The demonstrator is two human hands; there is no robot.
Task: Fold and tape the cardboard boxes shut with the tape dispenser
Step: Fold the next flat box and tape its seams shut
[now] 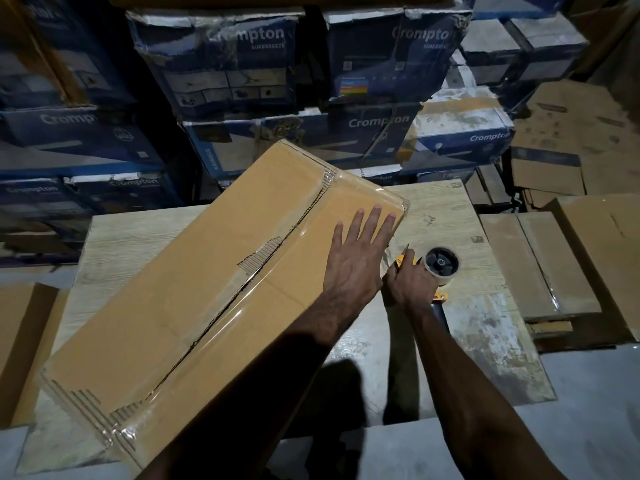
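Two bare forearms reach in from the bottom edge, crossing over the near side of a light wood-grain table. The left hand lies flat on top of the long cardboard box, fingers straight and spread, pressing near its far right end. The box sits diagonally across the table, flaps folded shut, with clear tape running along the centre seam and wrapped over both ends. Torn patches along the seam show the corrugation.

Just beside that end of the box, the right hand is clenched around the tape dispenser, fingers curled over its body. The dispenser's dark hub and tape roll face upward, yellow parts show at its tip and near the wrist, and its dark handle points back along the forearm. Whether its tip touches the box wall cannot be told.

To the right of the table lie brown cartons, some closed and some flattened. Another brown box stands at the left. Behind the table rise stacks of worn blue Crompton cartons.
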